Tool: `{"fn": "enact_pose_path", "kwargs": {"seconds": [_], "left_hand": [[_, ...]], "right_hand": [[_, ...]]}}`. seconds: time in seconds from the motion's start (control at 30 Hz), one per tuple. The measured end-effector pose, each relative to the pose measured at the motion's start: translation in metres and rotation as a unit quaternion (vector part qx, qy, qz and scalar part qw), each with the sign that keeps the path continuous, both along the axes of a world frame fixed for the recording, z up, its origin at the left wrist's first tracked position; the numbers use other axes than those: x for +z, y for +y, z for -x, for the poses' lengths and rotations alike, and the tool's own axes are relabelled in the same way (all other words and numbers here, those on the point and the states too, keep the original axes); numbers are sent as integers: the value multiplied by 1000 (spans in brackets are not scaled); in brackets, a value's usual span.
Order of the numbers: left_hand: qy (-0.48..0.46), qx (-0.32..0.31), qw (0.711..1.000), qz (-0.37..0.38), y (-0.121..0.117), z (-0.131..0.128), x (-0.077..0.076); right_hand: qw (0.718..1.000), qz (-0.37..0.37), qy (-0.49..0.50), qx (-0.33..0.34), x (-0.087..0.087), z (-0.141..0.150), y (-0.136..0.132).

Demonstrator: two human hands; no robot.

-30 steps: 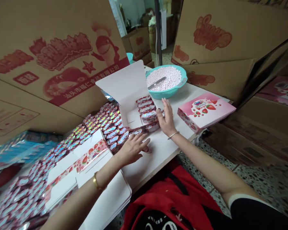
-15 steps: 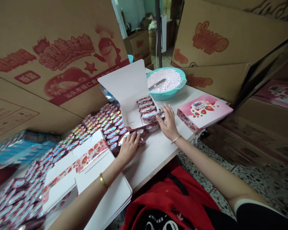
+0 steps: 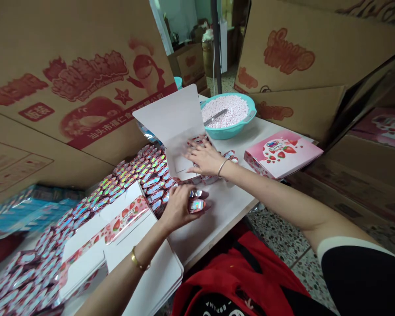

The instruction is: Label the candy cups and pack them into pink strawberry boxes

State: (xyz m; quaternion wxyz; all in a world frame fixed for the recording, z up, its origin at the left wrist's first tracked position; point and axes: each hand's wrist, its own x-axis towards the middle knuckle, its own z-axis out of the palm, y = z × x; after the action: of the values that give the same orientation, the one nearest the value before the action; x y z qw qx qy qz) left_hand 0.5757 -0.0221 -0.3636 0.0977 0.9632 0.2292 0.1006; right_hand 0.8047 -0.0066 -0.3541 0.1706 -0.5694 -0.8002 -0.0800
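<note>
Box (image 3: 180,164) stands on the table (image 3: 224,204), lid up, only part filled: bare floor shows, your right hand (image 3: 203,159) hides most packets inside. That hand lies over them, fingers spread. Your left hand (image 3: 177,204), just before the box, is clasped round shiny packets (image 3: 196,205) not yet in. Rows of loose packets (image 3: 153,181) remain alongside; one strawberry box (image 3: 285,151) sits closed to the right.

Two hands (image 3: 176,208), centre — two packets (image 3: 196,206) in left one. One open white box (image 3: 171,114), centre. Two pink boxes (image 3: 285,153), right. One filled turquoise bowl (image 3: 232,131), upper centre; one utensil (image 3: 216,116) inside. Two bracelets (image 3: 134,256), lower left and centre. Piled packets (image 3: 153,183), left — too many to count.
</note>
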Motion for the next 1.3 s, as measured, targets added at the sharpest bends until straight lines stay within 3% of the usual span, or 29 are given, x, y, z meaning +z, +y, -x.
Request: {"fn": "enact_pose_path", "kwargs": {"seconds": [0.1,0.17,0.27,0.37,0.47,0.57,0.63,0.73,0.8,0.9,1.0,1.07,1.17,1.3], "left_hand": [[-167,58,984,25,31,-17,34],[-199,106,974,14,63,-30,50],[-93,155,983,-24,109,-46,60],[32,158,986,-44,134,-57,55],[99,152,981,-64,137,-69,49],[119,157,976,-88,129,-72,53],[86,145,982,-83,121,-61,63],[8,127,991,-38,106,-21,72],[2,138,990,-14,95,11,64],[87,142,985,-46,77,43,30],[190,114,971,-93,60,48,-11],[218,115,963,-110,50,45,-29],[207,128,961,-129,41,41,-39],[152,141,972,-112,37,39,-38]], "right_hand": [[999,34,-30,-15,-5,1,3],[999,35,-24,-26,-9,1,1],[998,34,-4,-51,-11,3,-4],[996,39,17,-79,-13,7,-8],[995,35,43,-86,-15,9,-9],[994,34,59,-86,-18,8,-10],[994,31,65,-86,-18,6,-12],[995,7,79,-61,-16,4,-19],[995,-17,96,-35,-16,7,-23],[993,-42,107,4,-21,18,-27],[995,-37,86,30,-29,32,-31],[997,-32,69,27,-33,37,-35],[997,-40,58,4,-35,34,-41],[997,-49,52,-20,-33,26,-45]]}}
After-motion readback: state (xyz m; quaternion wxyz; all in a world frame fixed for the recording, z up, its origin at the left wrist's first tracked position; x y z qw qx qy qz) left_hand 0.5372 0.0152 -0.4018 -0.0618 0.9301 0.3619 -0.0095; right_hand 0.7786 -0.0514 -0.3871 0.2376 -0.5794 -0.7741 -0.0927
